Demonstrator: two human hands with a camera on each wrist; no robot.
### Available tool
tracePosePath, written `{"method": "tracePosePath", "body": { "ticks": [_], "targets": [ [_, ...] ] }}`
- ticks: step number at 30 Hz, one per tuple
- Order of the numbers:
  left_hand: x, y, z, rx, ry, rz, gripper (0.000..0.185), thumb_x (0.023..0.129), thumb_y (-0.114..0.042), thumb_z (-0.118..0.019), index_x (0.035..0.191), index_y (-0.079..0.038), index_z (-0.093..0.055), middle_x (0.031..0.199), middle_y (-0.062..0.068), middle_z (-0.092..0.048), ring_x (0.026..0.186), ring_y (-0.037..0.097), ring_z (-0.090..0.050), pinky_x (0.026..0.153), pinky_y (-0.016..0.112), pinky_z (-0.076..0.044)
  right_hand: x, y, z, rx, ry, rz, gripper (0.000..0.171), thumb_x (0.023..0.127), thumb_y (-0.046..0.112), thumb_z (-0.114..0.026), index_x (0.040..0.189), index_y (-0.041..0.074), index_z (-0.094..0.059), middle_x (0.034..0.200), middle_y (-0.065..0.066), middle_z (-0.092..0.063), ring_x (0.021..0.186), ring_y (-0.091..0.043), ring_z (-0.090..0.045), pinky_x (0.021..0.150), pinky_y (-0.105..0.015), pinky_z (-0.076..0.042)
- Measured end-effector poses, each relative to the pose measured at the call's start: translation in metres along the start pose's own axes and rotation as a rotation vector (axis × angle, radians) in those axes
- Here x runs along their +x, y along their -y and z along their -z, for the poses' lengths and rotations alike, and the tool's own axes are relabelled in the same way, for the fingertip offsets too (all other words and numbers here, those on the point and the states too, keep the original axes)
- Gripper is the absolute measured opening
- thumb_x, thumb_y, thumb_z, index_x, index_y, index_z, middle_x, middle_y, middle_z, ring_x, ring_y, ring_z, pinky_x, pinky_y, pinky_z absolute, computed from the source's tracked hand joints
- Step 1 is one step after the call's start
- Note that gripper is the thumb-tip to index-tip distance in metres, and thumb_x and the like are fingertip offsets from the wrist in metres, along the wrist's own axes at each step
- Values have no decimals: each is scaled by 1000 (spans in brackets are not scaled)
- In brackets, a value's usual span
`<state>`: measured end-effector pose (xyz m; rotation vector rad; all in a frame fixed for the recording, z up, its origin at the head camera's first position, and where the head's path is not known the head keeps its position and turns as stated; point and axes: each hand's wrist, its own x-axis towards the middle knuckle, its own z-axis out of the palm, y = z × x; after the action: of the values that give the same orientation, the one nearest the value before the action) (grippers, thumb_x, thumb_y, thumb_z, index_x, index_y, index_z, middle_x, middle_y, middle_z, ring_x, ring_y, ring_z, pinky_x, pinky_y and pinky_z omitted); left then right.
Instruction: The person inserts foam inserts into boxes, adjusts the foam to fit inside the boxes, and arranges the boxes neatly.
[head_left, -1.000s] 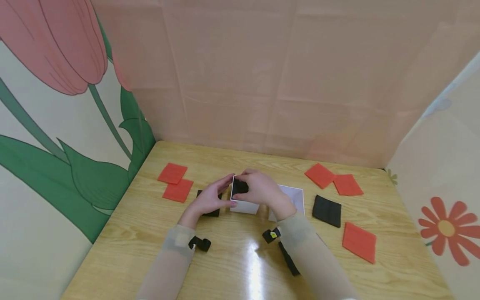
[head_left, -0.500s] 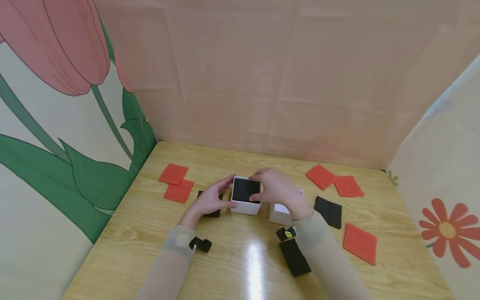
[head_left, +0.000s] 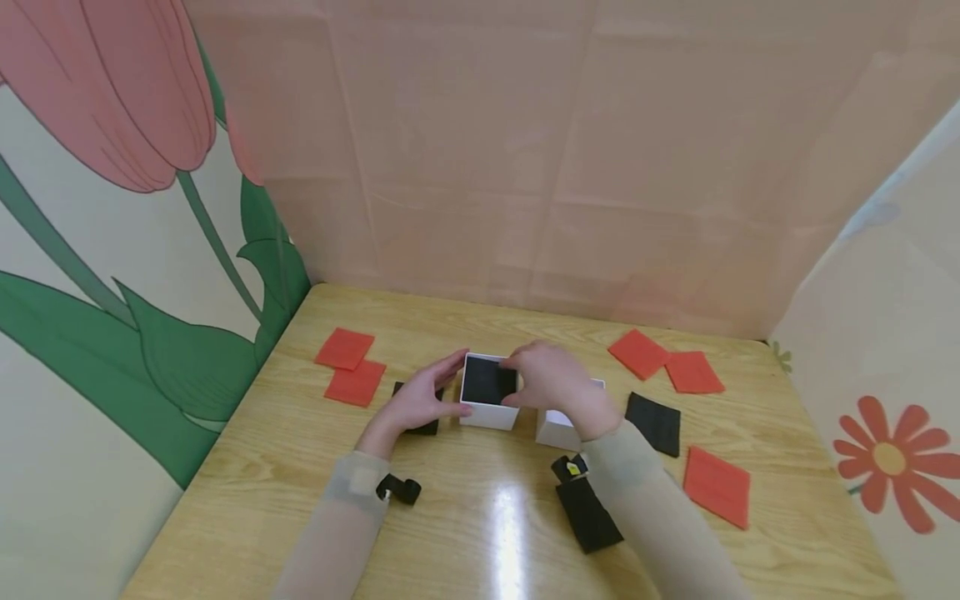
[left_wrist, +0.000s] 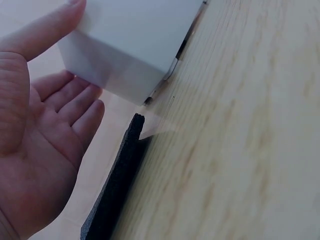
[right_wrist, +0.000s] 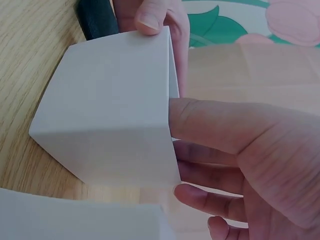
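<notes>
In the head view, a white open-topped box (head_left: pixel 488 416) stands on the table with a black cloth square (head_left: pixel 487 382) inside it. My left hand (head_left: pixel 417 398) holds the box at its left side, thumb on the near face and fingers along the far left. My right hand (head_left: pixel 553 382) reaches over the right rim, its thumb and fingertips spread apart at the black square. The right wrist view shows that thumb (right_wrist: pixel 200 120) dipping into the box opening; the fingertips inside are hidden. Another black square (left_wrist: pixel 117 185) lies flat beneath my left hand.
A second white box (head_left: pixel 558 429) sits under my right wrist. More black squares (head_left: pixel 653 423) (head_left: pixel 588 515) lie to the right and near my right forearm. Red squares lie in pairs at far left (head_left: pixel 355 382) and far right (head_left: pixel 638 353), with a single red square (head_left: pixel 717 486) nearer.
My right hand has moved from the left part of the box to its right rim, uncovering the black square inside. The left hand has stayed on the box.
</notes>
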<state>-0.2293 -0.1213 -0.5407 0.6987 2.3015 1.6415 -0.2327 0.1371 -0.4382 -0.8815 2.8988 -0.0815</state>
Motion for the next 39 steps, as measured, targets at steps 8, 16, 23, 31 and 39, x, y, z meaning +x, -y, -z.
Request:
{"method": "tracePosePath", "body": {
  "ticks": [8,16,23,31,39],
  "targets": [
    [-2,3,0,-5,1,-4,104,89,-28,-92,170,-11,-29,172,3,-34,157,24,-36,127,45,-32,6,9,0,-61,-2,9,57,77,43,-96,124,14,-82,112,-3,-78,101,-27,-67,89,-46,-60],
    [-2,5,-1,-15,5,2,103,89,-29,-92,171,-22,-30,172,-1,-34,157,21,-34,127,43,-32,8,19,0,-31,-5,-2,56,84,45,-92,130,16,-79,120,-2,-77,108,-25,-69,92,-46,-60],
    [-2,4,0,-18,9,-16,103,89,-29,-91,171,-19,-29,173,-2,-32,157,22,-34,127,43,-32,19,30,-2,32,-23,17,59,88,50,-88,135,16,-77,126,-3,-76,109,-22,-73,88,-45,-62],
    [-2,2,0,-24,11,-16,103,90,-29,-91,171,-17,-29,173,-3,-32,157,21,-33,127,43,-32,26,30,-9,36,-17,26,62,85,50,-90,136,16,-76,123,-3,-78,106,-24,-74,86,-46,-63],
    [-2,3,2,-25,14,-28,103,90,-28,-90,171,-17,-28,173,1,-33,158,22,-33,127,44,-32,29,33,-8,27,17,26,59,86,47,-90,135,16,-77,123,-4,-78,106,-25,-74,84,-47,-64]
  ]
}}
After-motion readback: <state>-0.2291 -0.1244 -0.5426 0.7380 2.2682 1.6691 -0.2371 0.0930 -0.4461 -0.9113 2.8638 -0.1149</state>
